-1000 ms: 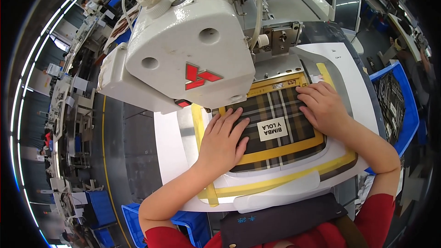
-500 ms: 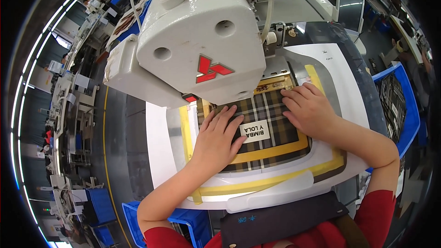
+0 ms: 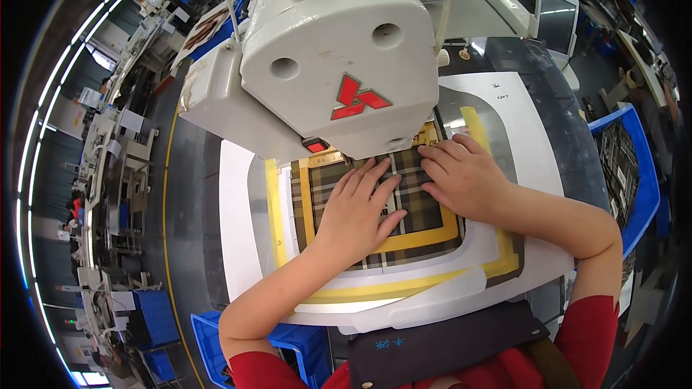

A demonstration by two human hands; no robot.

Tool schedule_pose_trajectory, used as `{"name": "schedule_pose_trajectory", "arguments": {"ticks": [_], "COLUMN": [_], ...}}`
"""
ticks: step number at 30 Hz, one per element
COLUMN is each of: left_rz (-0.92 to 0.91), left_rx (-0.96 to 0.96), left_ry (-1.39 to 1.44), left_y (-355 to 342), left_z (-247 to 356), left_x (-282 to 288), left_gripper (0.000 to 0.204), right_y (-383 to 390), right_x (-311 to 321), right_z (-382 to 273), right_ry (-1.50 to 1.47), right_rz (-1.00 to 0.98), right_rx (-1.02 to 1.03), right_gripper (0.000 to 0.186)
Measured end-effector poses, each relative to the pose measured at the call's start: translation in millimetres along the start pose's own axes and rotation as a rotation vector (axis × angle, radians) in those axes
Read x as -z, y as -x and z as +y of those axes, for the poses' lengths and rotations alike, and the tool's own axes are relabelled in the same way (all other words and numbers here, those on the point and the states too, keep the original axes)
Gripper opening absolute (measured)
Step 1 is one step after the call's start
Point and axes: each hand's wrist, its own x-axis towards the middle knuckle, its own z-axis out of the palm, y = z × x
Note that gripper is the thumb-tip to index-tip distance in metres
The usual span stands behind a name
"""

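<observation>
My left hand (image 3: 352, 212) lies on a dark plaid fabric panel (image 3: 422, 210), fingers spread and fingertips close to the sewing machine head (image 3: 339, 50). It covers most of a white label (image 3: 390, 206) on the panel. My right hand (image 3: 465, 176) rests at the panel's right side, fingers stretched out over the edge of a yellow frame (image 3: 425, 236) that borders the plaid. Neither hand grips anything. Frame and panel sit on a clear template edged with yellow tape (image 3: 404, 287). The machine's head hides the needle area and the panel's far part.
White sheet material (image 3: 537, 158) surrounds the template. At right stands a blue bin (image 3: 645, 194) holding plaid pieces; another blue bin (image 3: 209, 346) is at lower left. A screen (image 3: 557, 21) stands at the far right. Other workstations (image 3: 108, 173) line the left side.
The template and panel have shifted left relative to the machine head. My hands are closer together, and the left one now covers most of the label, which was in plain sight before.
</observation>
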Motion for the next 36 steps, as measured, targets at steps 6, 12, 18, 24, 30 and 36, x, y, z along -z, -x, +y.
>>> {"name": "schedule_pose_trajectory", "arguments": {"ticks": [6,12,18,24,30,36], "left_rz": [-0.014,-0.006,0.015,0.020,-0.025,-0.042], "left_rx": [-0.009,0.020,0.028,0.033,0.045,0.033], "left_ry": [-0.017,-0.018,0.017,0.024,0.085,0.103], "left_y": [-7,-10,-7,-5,-1,6], "left_z": [2,2,-2,-3,-1,0], "left_x": [-7,-15,-15,-15,-9,-6], "left_gripper": [0.051,0.052,0.053,0.054,0.060,0.051], "right_y": [1,5,12,41,38,36], "right_x": [-10,-17,-15,5,3,3], "right_z": [0,4,-1,-32,-36,-38], "right_ry": [-0.101,-0.184,-0.145,-0.156,-0.056,-0.043], "right_rz": [-0.034,-0.025,-0.065,-0.054,-0.057,-0.062], "right_rx": [-0.014,0.004,0.078,0.230,0.293,0.301], "right_gripper": [0.031,0.029,0.030,0.027,0.027,0.031]}}
